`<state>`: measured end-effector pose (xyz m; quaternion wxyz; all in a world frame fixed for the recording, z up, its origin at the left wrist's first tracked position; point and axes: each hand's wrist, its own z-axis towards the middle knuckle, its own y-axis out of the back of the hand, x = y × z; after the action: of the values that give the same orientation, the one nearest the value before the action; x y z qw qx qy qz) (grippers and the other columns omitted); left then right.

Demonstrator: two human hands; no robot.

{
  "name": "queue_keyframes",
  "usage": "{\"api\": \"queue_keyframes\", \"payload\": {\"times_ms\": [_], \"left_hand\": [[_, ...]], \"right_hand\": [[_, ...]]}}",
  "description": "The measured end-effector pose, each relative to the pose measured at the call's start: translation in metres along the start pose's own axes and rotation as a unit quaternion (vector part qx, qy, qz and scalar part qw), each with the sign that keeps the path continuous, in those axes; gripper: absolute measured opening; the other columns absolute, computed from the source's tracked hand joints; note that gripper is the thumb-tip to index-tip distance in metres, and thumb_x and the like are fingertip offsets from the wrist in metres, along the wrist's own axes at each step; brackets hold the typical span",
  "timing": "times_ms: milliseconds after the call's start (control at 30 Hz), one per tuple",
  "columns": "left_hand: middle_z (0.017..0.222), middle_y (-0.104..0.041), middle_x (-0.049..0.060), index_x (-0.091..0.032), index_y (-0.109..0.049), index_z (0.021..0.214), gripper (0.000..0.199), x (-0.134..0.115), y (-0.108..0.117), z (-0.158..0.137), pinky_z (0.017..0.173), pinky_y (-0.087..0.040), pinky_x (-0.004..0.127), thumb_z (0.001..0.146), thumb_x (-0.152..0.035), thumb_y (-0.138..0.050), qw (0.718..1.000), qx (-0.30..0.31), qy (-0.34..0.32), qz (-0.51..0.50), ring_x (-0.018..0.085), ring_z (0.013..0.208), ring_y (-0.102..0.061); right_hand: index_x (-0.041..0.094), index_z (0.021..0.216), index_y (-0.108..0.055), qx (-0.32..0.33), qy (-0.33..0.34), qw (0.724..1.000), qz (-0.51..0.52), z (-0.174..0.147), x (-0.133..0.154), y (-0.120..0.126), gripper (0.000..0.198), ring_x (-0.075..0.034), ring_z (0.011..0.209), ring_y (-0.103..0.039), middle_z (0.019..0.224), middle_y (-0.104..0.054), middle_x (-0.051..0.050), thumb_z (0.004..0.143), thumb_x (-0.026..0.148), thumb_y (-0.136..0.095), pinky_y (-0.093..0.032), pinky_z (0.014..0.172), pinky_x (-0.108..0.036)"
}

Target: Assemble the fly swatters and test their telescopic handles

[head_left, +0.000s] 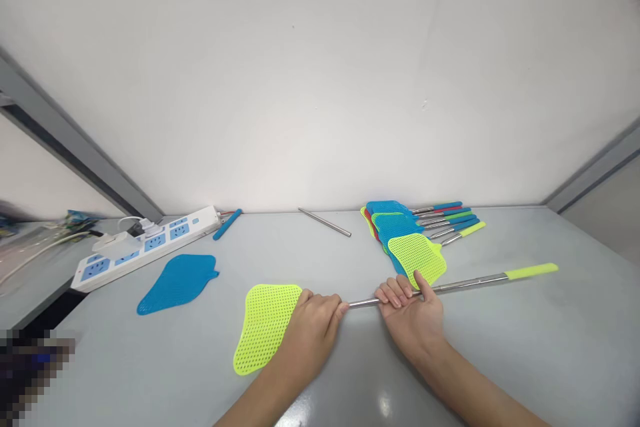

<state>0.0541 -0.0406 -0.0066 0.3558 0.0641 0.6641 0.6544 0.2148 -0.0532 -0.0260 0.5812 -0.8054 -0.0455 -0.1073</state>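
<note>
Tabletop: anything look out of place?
A blue swatter head, left, a blue handle by the power strip and a bare rod near the wall lie apart; odd, as the piled swatters look assembled. No spill visible.

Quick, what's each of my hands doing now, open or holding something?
Left hand: closed, holding the front yellow swatter.
Right hand: palm up, holding that swatter's metal rod.

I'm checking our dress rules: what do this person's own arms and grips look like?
The left grip and right grip are bare human hands; no gloves or rings show. The left forearm and right forearm are uncovered as far as the picture shows, with no sleeve, watch, bracelet or cable visible.
</note>
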Motion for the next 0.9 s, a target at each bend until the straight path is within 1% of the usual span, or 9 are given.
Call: {"api": "queue_keyframes", "payload": {"times_ms": [133, 433, 767, 900], "left_hand": [[0.057, -0.049, -0.002, -0.018, -0.042, 0.062, 0.034, 0.0013, -0.0018, -0.0001, 0.065, -0.028, 0.028, 0.086, -0.028, -0.020, 1.000, 0.000, -0.004, -0.004, 0.011, 0.057, -0.044], [0.060, -0.051, -0.001, -0.018, -0.045, 0.065, 0.035, 0.0034, -0.0046, 0.0002, 0.066, -0.028, 0.029, 0.086, -0.029, -0.019, 1.000, 0.010, 0.003, 0.009, 0.012, 0.060, -0.045], [0.058, -0.049, -0.002, -0.018, -0.040, 0.063, 0.034, 0.0041, -0.0057, 0.0004, 0.065, -0.028, 0.029, 0.086, -0.030, -0.019, 1.000, 0.012, -0.003, 0.020, 0.012, 0.059, -0.044], [0.058, -0.049, -0.002, -0.018, -0.040, 0.063, 0.034, 0.0038, -0.0054, 0.0005, 0.065, -0.028, 0.029, 0.086, -0.029, -0.018, 1.000, 0.011, -0.005, 0.023, 0.012, 0.059, -0.044]], "right_hand": [[0.018, 0.050, -0.023, -0.009, -0.022, 1.000, 0.017, 0.0015, 0.0021, 0.0013, 0.034, -0.008, 0.042, -0.026, 0.047, -0.023, 0.006, 0.073, 0.035, -0.042, -0.030, 0.046, -0.025], [0.018, 0.051, -0.022, -0.018, -0.040, 0.998, 0.046, 0.0017, 0.0035, 0.0003, 0.033, -0.008, 0.042, -0.025, 0.047, -0.021, 0.006, 0.071, 0.030, -0.044, -0.030, 0.046, -0.024], [0.018, 0.051, -0.024, -0.003, -0.044, 0.998, 0.044, 0.0040, 0.0042, 0.0026, 0.033, -0.008, 0.042, -0.025, 0.047, -0.022, 0.006, 0.072, 0.032, -0.044, -0.031, 0.046, -0.024], [0.018, 0.050, -0.024, 0.001, -0.037, 0.999, 0.025, 0.0042, 0.0044, 0.0019, 0.032, -0.008, 0.042, -0.026, 0.047, -0.023, 0.006, 0.073, 0.031, -0.043, -0.031, 0.046, -0.024]]}}
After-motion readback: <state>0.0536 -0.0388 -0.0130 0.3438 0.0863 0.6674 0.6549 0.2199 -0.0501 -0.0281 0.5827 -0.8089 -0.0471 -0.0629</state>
